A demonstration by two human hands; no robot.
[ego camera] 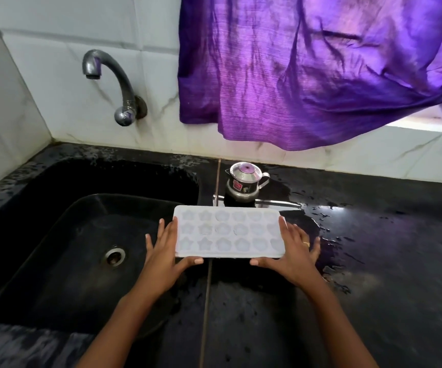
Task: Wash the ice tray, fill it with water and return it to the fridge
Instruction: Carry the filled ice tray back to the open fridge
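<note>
Left grip (161, 251), right grip (295, 249) press ice tray (228, 232) ends, perhaps lifted.

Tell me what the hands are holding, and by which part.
The ice tray, by its two short ends: left hand and right hand each lay straight fingers along an end, thumbs against the near long edge.

Quick headcount: one ice tray (229, 231), with moulds in three rows of six, so eighteen little cavities. Two hands in shot, the left hand (161, 251) and the right hand (294, 251), with one ring (306, 244) on the right. One tap (113, 75), one sink (55, 235), one drain (113, 256). One small steel pot (245, 185) with one lid (246, 172), sat on one black counter (374, 261). One purple curtain (307, 70).
</note>
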